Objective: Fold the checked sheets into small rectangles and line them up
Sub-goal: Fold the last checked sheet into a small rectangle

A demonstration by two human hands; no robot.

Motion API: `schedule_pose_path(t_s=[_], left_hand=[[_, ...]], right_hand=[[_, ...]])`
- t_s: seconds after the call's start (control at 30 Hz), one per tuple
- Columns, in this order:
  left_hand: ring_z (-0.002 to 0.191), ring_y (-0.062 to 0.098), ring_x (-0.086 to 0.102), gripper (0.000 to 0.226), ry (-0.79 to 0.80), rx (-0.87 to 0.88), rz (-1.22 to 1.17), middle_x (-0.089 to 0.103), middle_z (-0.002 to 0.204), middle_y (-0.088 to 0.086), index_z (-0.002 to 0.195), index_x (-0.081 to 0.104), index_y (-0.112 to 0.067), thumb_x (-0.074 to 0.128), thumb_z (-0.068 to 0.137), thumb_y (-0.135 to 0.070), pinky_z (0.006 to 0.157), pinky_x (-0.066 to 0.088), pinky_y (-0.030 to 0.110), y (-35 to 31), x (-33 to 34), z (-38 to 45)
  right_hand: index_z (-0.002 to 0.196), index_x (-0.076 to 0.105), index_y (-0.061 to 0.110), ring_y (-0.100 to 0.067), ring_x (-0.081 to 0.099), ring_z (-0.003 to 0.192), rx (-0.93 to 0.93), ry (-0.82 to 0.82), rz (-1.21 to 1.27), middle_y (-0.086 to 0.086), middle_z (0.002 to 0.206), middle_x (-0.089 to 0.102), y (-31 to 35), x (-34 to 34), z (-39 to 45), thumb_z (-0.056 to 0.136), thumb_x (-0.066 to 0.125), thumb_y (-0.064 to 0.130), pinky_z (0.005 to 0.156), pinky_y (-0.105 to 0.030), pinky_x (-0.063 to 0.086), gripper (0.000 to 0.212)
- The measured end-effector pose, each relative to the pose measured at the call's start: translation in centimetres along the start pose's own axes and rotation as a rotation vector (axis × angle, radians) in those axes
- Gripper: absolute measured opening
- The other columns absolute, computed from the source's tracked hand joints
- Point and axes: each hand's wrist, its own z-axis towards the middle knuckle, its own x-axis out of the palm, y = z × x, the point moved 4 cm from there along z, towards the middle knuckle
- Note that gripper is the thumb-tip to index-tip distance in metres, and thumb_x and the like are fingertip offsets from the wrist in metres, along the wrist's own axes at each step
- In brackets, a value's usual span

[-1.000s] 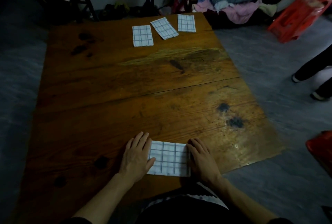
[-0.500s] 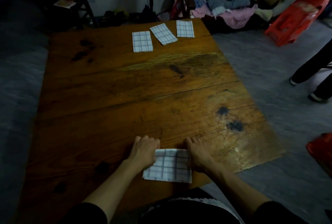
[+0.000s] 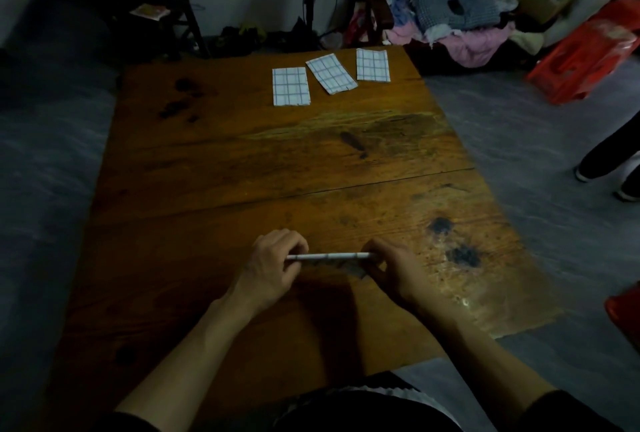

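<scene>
Head view shows both hands lifting one checked sheet (image 3: pixel 330 257) a little above the near part of the wooden table (image 3: pixel 214 189). The left hand (image 3: pixel 273 267) pinches its left end with curled fingers, and the right hand (image 3: pixel 389 270) pinches its right end in the same way. The sheet is seen almost edge-on, as a thin pale strip between the two hands, so I cannot tell how many layers it has. Far across the table, three folded rectangles already lie in a rough row: the left rectangle (image 3: pixel 290 86), the middle rectangle (image 3: pixel 331 73), which is turned at an angle, and the right rectangle (image 3: pixel 372 65). I judge that the step in hand is the fold of the fourth sheet, or its lift after folding. The next move probably calls for bringing the edges together evenly and pressing the crease flat, then carrying the piece to the far row. Half a second ago the sheet lay flat on the table with the hands on its two ends; now it is raised and tipped on its edge.
</scene>
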Motion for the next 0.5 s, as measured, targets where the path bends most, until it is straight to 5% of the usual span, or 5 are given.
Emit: schedule_pose_path(t_s=[0.5], left_hand=[[0.080,0.007,0.048,0.018,0.058,-0.095,0.232,0.057,0.087,-0.013,0.093,0.059,-0.028,0.071,0.082,-0.020,0.074,0.037,0.029,2.1,1.8,-1.3]], right_hand=[[0.096,0.064,0.025,-0.013,0.056,0.092,-0.011,0.146,-0.097,0.008,0.096,0.063,1.3,0.8,0.4,0.088,0.065,0.026,0.082,-0.042,0.049,0.007]])
